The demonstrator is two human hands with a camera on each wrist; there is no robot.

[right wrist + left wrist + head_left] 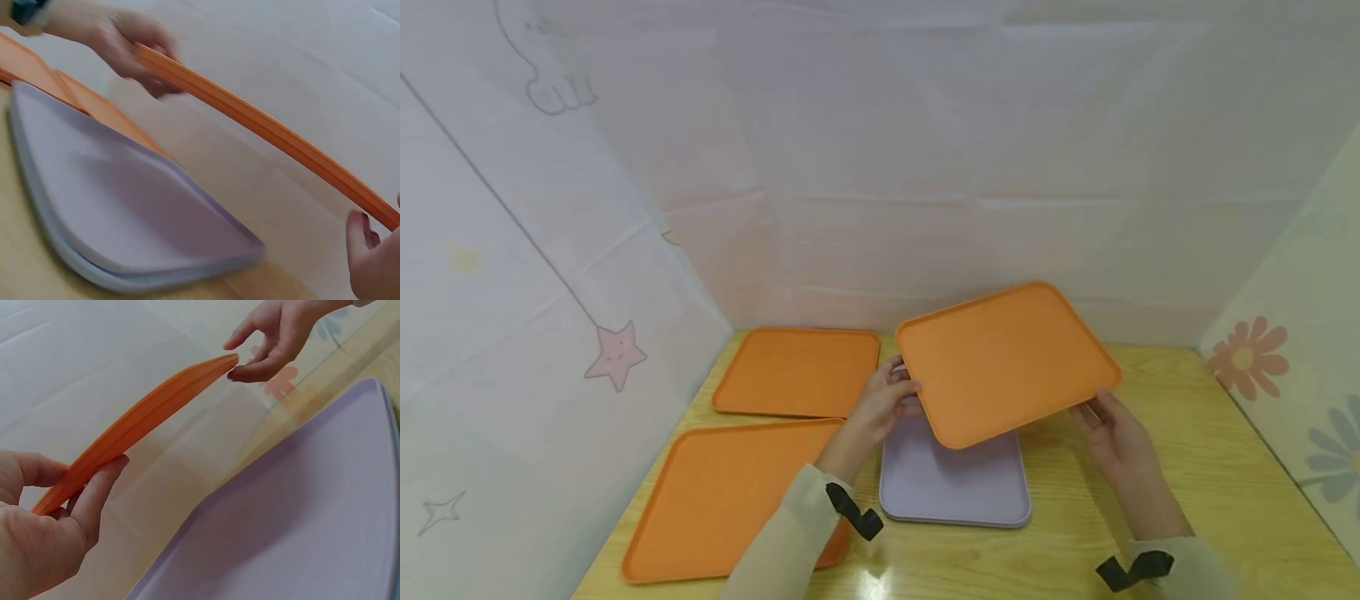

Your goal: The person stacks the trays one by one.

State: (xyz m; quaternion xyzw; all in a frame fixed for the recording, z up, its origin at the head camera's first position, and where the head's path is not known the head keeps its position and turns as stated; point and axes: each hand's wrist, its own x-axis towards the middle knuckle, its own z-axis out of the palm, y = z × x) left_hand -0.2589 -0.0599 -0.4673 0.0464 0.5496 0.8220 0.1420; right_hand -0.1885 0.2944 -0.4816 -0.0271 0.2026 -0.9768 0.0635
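An orange rectangular tray (1009, 362) is held up in the air, tilted, over a lilac tray (955, 483). My left hand (883, 404) grips its left edge, thumb on one face and fingers on the other, as the left wrist view shows. Around the near right corner, my right hand (1116, 433) has its thumb and fingers on either side of the rim. Seen edge-on in the right wrist view, the raised orange tray (269, 128) shows lines along its side. The lilac tray (119, 187) lies on a pale blue-grey tray (75, 259).
Two more places on the left of the wooden table (1210, 450) hold orange trays: a far orange tray (801, 371) and a near orange tray (722, 500), the latter partly hidden by my left arm. Patterned sheets (970, 167) hang behind and at both sides.
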